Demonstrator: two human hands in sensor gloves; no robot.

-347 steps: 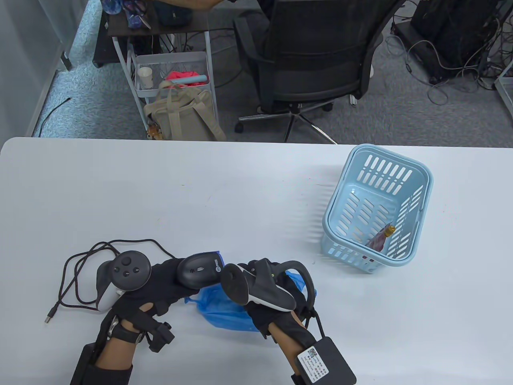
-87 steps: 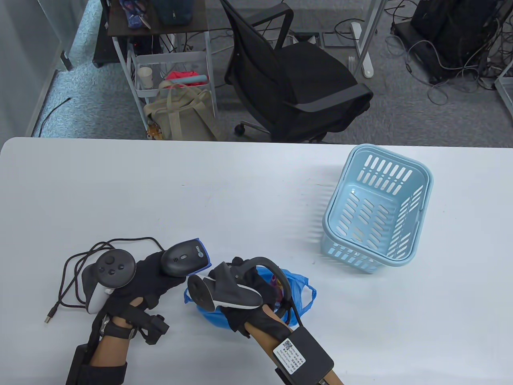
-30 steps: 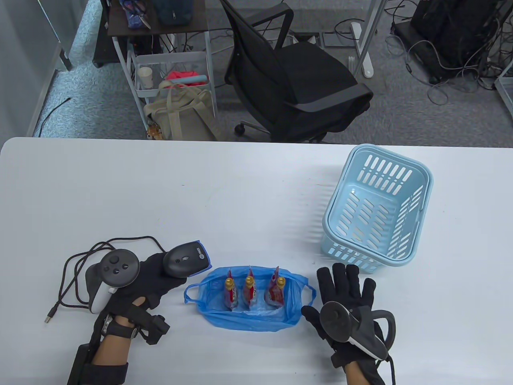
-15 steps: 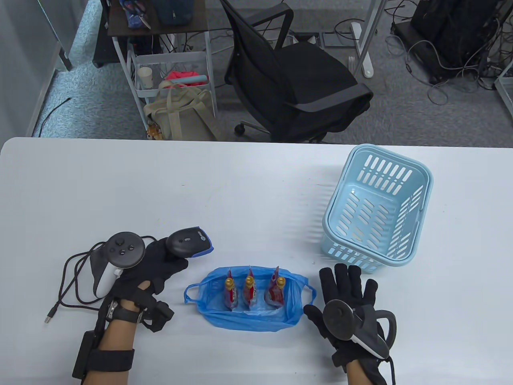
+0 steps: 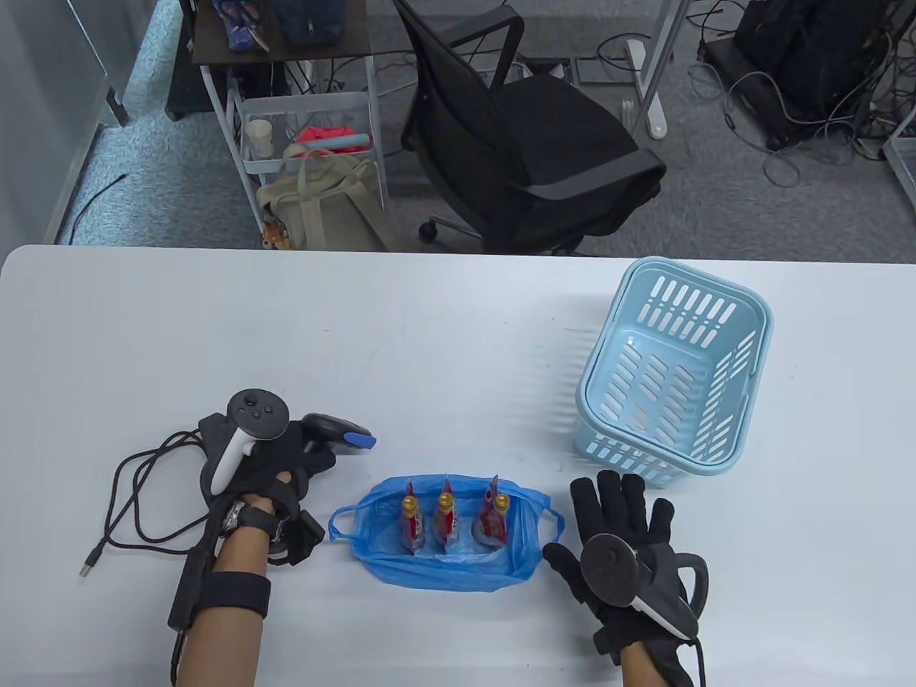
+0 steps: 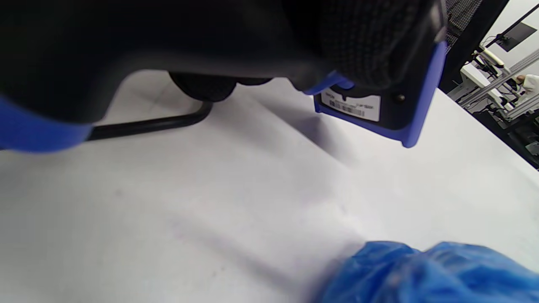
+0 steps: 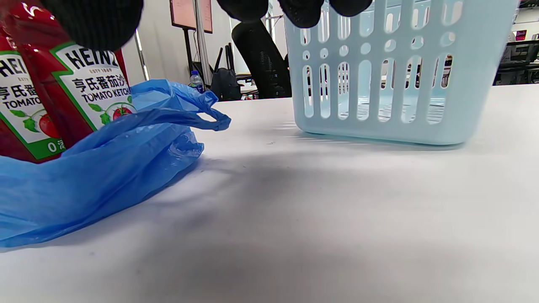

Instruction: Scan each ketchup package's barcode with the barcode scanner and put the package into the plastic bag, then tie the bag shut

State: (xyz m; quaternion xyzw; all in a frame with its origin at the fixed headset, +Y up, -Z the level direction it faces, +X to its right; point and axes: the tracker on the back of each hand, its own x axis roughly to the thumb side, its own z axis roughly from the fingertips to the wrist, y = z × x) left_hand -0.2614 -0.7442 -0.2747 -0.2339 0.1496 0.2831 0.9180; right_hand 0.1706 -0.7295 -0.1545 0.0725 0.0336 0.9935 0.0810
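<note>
The open blue plastic bag [image 5: 401, 565] lies near the table's front edge, with three red ketchup packages [image 5: 447, 517] standing upright in it. My left hand [image 5: 315, 449] is to the bag's upper left and grips the black and blue barcode scanner [image 5: 336, 431], which is turned on its side low over the table. In the left wrist view the scanner head [image 6: 379, 101] hangs just above the tabletop, and the bag [image 6: 421, 273] shows at the bottom right. My right hand [image 5: 617, 517] rests flat with fingers spread, right of the bag, holding nothing. The right wrist view shows a ketchup package [image 7: 84, 88] inside the bag [image 7: 105, 168].
A light blue slotted basket [image 5: 744, 343] stands at the right, just beyond my right hand, and shows no packages; it fills the upper right of the right wrist view as the basket [image 7: 400, 71]. The scanner's black cable [image 5: 136, 486] loops on the table left of my left hand.
My left hand has moved a little away from me and rolled over, turning the scanner onto its side and lower toward the table. The right hand, bag and packages have stayed put.
</note>
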